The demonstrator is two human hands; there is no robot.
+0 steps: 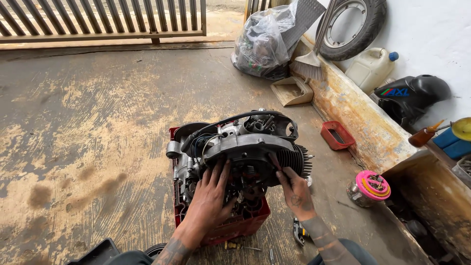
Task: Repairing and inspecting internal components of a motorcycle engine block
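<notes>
A greasy grey small engine (245,145) with a finned cylinder and a black fan cover sits on a red plastic crate (235,226) on the concrete floor. My left hand (210,194) rests flat against the engine's front, fingers spread over the round opening. My right hand (294,191) grips a thin dark-red-handled tool (274,161) whose tip points up into the cover's lower right edge. Black hoses and wires run across the engine's top.
A small red tray (336,135), a jar with a pink lid (370,188), a dustpan (293,91), a brush, a bagged heap (265,41), a tyre and a white jug line the right wall. Loose tools lie on the floor by the crate.
</notes>
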